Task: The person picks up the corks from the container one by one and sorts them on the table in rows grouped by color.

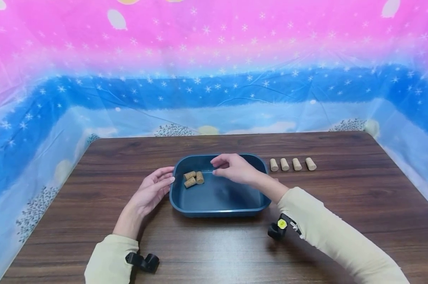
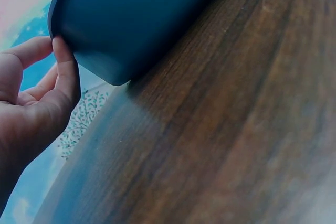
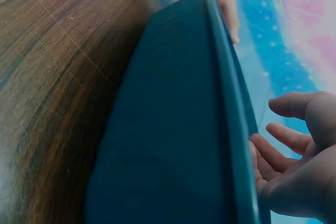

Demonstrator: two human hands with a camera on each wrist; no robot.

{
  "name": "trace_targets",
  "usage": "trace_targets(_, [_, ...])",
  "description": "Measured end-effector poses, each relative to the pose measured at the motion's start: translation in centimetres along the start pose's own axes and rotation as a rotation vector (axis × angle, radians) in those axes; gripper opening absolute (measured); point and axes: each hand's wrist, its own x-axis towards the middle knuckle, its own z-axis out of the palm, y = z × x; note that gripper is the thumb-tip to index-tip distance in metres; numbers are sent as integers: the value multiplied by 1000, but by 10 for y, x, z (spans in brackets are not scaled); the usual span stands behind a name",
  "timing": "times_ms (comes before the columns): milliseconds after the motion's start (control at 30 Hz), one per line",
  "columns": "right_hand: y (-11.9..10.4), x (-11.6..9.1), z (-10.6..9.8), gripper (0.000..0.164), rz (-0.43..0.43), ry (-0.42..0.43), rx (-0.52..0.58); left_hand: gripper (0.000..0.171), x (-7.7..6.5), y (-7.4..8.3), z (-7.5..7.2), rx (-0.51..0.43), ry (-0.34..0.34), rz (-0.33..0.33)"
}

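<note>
A dark blue plastic tub point(image 1: 214, 199) stands on the wooden table. My left hand point(image 1: 151, 192) grips its left rim between thumb and fingers; the left wrist view shows the fingertips on the rim of the tub point(image 2: 126, 19). Inside, three wine corks point(image 1: 190, 182) lie close together near the left wall. Over the tub's middle hovers my right hand point(image 1: 237, 170), its fingers loosely bent with nothing between them. The right wrist view shows that hand point(image 3: 296, 156) beyond the tub's near wall point(image 3: 168, 114), thumb apart from the fingers.
Several more corks point(image 1: 285, 164) stand in a row on the table point(image 1: 342, 205), right of the tub. Black wrist cameras point(image 1: 143, 262) are strapped to both sleeves. A pink and blue snowflake cloth point(image 1: 214, 86) hangs behind and beside the table.
</note>
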Motion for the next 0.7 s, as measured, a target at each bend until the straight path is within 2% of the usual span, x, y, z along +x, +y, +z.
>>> trace_targets(400, [-1,21,26,36,22,-54,-148,31,-1,0,-1,-10,10,-14])
trace_targets(567, [-1,30,32,37,45,-43,-178,35,-1,1,-1,7,9,-22])
trace_targets(700, [0,36,35,39,38,-31,-246,34,-1,2,0,8,12,-29])
